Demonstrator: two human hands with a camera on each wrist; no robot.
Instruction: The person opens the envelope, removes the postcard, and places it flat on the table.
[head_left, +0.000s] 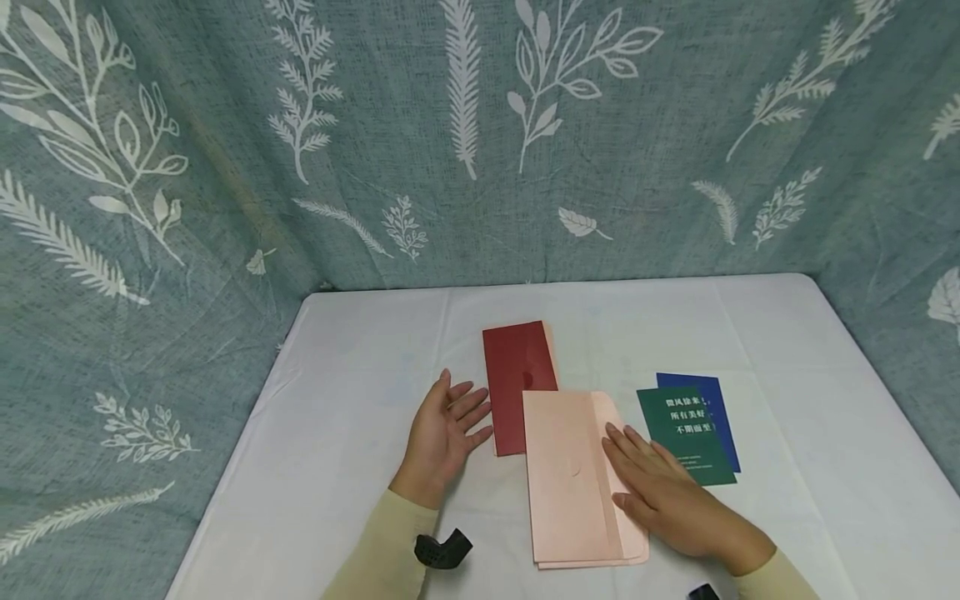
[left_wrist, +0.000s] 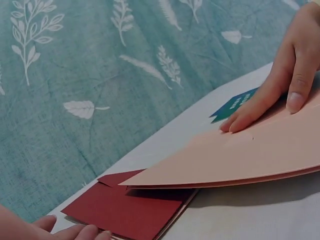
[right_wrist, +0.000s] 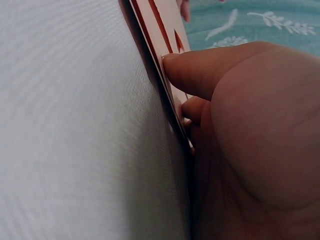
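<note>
Two pink envelopes [head_left: 570,475], stacked slightly out of line, lie at the front middle of the table. My right hand [head_left: 663,492] rests with straight fingers on the upper one's flap [head_left: 611,467]; the right wrist view shows its thumb [right_wrist: 195,72] on the pink paper. The stack's far left corner overlaps a dark red envelope [head_left: 513,383], which has a pale edge along its right side. Beside that red envelope [left_wrist: 130,210], my left hand [head_left: 442,433] is held palm up with fingers spread, gripping nothing. Its fingertips are close to the red edge; whether they touch it I cannot tell.
Right of the pink stack, a green card [head_left: 693,437] with white Chinese writing partly covers a blue card [head_left: 712,400]. A white cloth covers the table [head_left: 375,350]. Behind and at the sides hangs a teal curtain [head_left: 412,125] with white leaf prints.
</note>
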